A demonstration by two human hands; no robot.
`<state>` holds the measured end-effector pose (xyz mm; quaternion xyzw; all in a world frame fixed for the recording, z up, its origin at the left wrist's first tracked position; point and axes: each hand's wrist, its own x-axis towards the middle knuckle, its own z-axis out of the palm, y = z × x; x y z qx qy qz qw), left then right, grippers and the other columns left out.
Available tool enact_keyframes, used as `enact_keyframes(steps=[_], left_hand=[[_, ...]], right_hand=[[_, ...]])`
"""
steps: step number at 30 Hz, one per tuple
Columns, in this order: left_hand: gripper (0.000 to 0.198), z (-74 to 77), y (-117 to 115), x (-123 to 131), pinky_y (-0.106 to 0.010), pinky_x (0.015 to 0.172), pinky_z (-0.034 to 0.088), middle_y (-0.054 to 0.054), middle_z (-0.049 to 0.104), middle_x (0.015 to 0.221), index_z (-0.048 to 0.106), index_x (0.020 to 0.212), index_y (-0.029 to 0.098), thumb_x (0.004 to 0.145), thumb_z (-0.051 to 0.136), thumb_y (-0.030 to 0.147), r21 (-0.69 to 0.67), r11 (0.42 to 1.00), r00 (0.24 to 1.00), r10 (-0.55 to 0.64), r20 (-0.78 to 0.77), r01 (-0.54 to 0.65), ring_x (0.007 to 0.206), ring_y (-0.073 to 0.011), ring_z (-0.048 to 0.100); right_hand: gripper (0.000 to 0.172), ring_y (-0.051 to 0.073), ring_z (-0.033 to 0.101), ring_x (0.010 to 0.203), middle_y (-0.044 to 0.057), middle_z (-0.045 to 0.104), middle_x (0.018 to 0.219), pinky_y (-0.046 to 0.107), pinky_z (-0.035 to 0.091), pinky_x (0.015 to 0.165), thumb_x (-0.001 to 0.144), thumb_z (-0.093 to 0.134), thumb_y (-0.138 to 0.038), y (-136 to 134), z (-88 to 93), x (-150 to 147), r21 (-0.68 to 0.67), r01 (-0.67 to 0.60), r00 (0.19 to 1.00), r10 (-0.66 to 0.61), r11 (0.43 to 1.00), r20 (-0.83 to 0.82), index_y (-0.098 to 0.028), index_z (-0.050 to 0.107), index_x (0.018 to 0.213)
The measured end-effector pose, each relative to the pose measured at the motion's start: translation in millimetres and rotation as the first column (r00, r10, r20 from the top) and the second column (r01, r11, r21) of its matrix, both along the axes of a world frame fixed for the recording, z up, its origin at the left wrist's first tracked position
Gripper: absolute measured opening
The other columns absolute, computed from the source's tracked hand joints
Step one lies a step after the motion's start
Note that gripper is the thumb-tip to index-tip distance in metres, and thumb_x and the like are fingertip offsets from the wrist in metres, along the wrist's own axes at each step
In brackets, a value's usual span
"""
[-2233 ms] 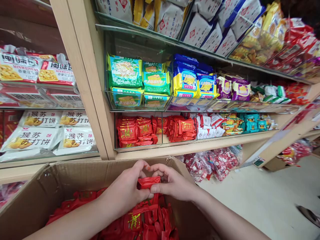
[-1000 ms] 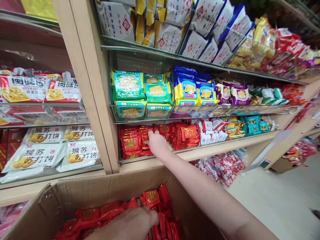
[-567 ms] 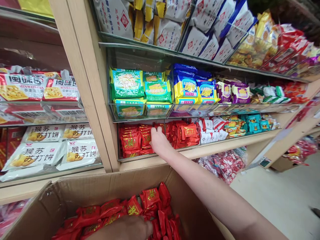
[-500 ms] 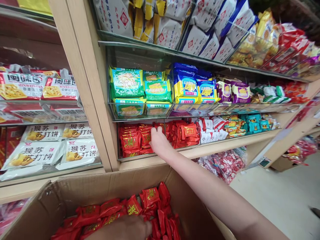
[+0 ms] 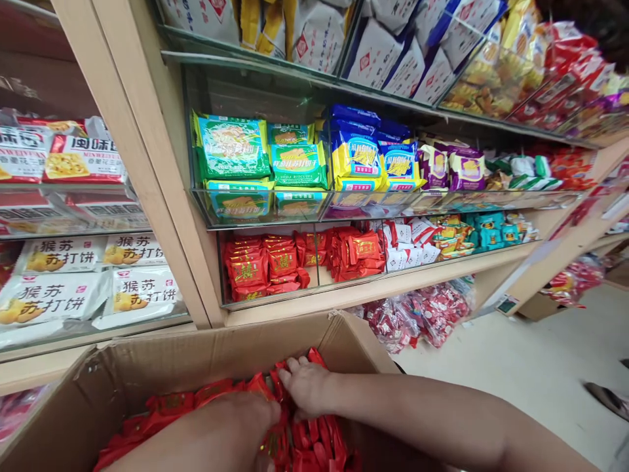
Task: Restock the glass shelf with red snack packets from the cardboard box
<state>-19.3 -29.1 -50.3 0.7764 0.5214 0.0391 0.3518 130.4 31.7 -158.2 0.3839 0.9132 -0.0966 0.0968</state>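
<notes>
Right hand [image 5: 307, 390] palm-down in cardboard box [image 5: 171, 360], grip closed on red packets [image 5: 314, 442]; left hand [image 5: 246, 413] alongside, grip not discernible

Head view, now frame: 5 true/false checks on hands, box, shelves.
1. The left hand and right hand are both down in the cardboard box. True.
2. The box holds blue packets. False: it holds red packets.
3. The right hand reaches into a glass shelf compartment. False: it lies on the red packets in the box.
4. Green biscuit packs sit one shelf above the shelved red packets. True.
5. The box stands on the top shelf. False: it sits in front of the shelves, lower than the shelved red packets.
</notes>
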Motion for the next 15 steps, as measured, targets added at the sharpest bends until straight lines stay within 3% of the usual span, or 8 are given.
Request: enact_keyframes(steps=[3,7,9,12,14,15], left_hand=[[0.021,13.3,0,15,-0.046,0.065,0.041,-0.013,0.066,0.080,0.065,0.074,0.023,0.057,0.058,0.033,0.030,0.984,0.946,-0.158,-0.284,0.173,0.076,-0.0357,0.060],[0.031,25.0,3,21,-0.044,0.069,0.043,-0.011,0.066,0.089,0.063,0.087,0.024,0.061,0.054,0.036,-0.037,0.965,0.895,-0.254,-0.367,0.259,0.083,-0.0329,0.060],[0.032,28.3,8,17,-0.043,0.071,0.044,-0.010,0.066,0.091,0.063,0.090,0.025,0.061,0.054,0.037,-0.036,0.971,0.896,-0.232,-0.377,0.237,0.084,-0.0315,0.060],[0.043,34.7,20,6,-0.041,0.081,0.040,-0.010,0.063,0.104,0.060,0.102,0.025,0.061,0.057,0.037,0.025,0.990,0.948,-0.125,-0.294,0.138,0.096,-0.0305,0.056],[0.053,40.6,27,0,-0.040,0.088,0.036,-0.010,0.058,0.114,0.053,0.112,0.024,0.061,0.059,0.038,0.062,0.998,0.985,-0.020,-0.172,0.031,0.105,-0.0301,0.051],[0.058,43.6,30,-1,-0.039,0.088,0.036,-0.010,0.056,0.117,0.050,0.116,0.024,0.061,0.060,0.039,0.040,0.999,0.997,0.022,-0.081,-0.018,0.106,-0.0293,0.050]], right_hand=[[0.078,0.031,0.056,0.090,0.017,0.051,0.106,0.042,0.049,0.067,0.053,0.068,-0.031,9,-15.3,-4,0.010,0.085,0.996,-0.085,0.996,-0.001,-0.013,0.038,0.123],[0.048,0.028,0.060,0.077,0.018,0.052,0.099,0.039,0.050,0.058,0.056,0.065,-0.028,7,-15.3,-10,-0.024,0.144,0.990,-0.143,0.989,0.019,-0.010,0.054,0.100],[0.045,0.027,0.060,0.078,0.015,0.055,0.097,0.038,0.049,0.061,0.057,0.064,-0.026,4,-3.4,-6,-0.018,0.127,0.992,-0.127,0.992,-0.005,-0.011,0.054,0.098],[0.044,0.024,0.057,0.081,0.011,0.056,0.093,0.036,0.047,0.069,0.056,0.063,-0.025,-1,32.2,10,-0.025,0.116,0.979,-0.119,0.993,-0.164,-0.013,0.052,0.097],[0.042,0.020,0.056,0.078,0.006,0.057,0.087,0.033,0.046,0.069,0.057,0.063,-0.026,-6,60.5,24,-0.232,0.093,0.843,-0.201,0.968,-0.500,-0.015,0.052,0.096],[0.043,0.016,0.055,0.075,0.003,0.057,0.085,0.030,0.045,0.067,0.060,0.061,-0.026,-10,73.3,30,-0.394,0.038,0.694,-0.308,0.918,-0.651,-0.017,0.049,0.100]])
